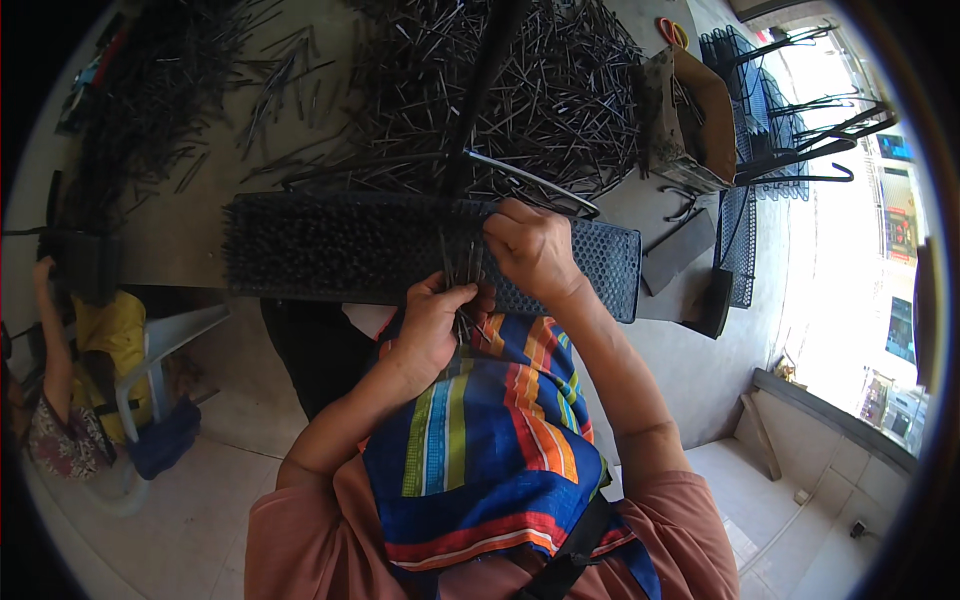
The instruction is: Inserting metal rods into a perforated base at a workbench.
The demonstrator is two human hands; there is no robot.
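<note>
A long dark rack [605, 268] with a honeycomb of holes lies across in front of me, over my lap. Thin dark strips [320, 245] stand upright and close together in its left part, while holes show bare on the right. My left hand [432, 325] is closed around a bundle of thin dark strips [463, 262] at the rack's near edge. Just right of the bundle, my right hand [530, 245] is closed above the rack with its fingers bent inward. Whatever its fingertips hold, if anything, is hidden.
A big heap of loose dark strips [540, 100] covers the table beyond the rack; another pile [170, 90] lies far left. At right stand an open cardboard box [705, 120], orange-handled scissors [672, 33] and wire racks with hooks [790, 130]. Another person's arm [55, 340] shows at left.
</note>
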